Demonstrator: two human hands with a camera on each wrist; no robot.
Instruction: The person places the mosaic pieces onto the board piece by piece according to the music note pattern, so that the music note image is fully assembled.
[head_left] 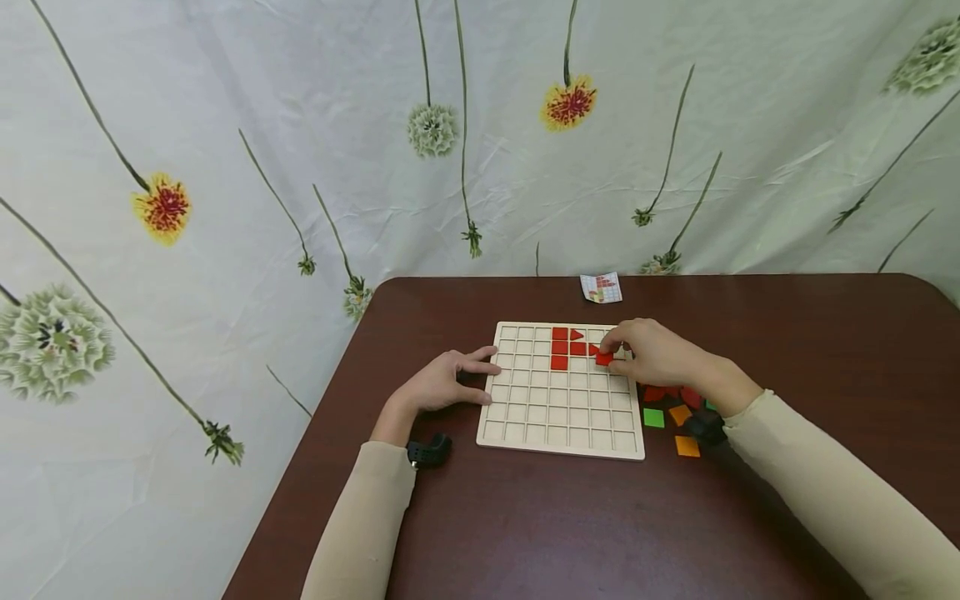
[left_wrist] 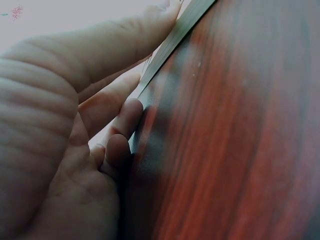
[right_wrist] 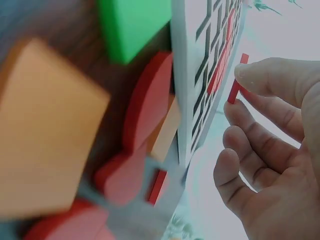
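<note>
A pale square grid board lies on the brown table. In the head view several red square tiles and a red triangular tile sit in its upper cells. My right hand is over the board's upper right part, pinching a red tile between thumb and fingertips. The held tile shows edge-on in the right wrist view, a little off the board. At the board's left edge my left hand rests with fingers spread and extended, thumb and fingertips touching the rim. Another red piece beside the right fingertips is partly hidden.
Loose pieces lie right of the board: a green square, an orange square and several red pieces, partly under the right forearm. A small printed card lies at the table's far edge, before a flowered cloth.
</note>
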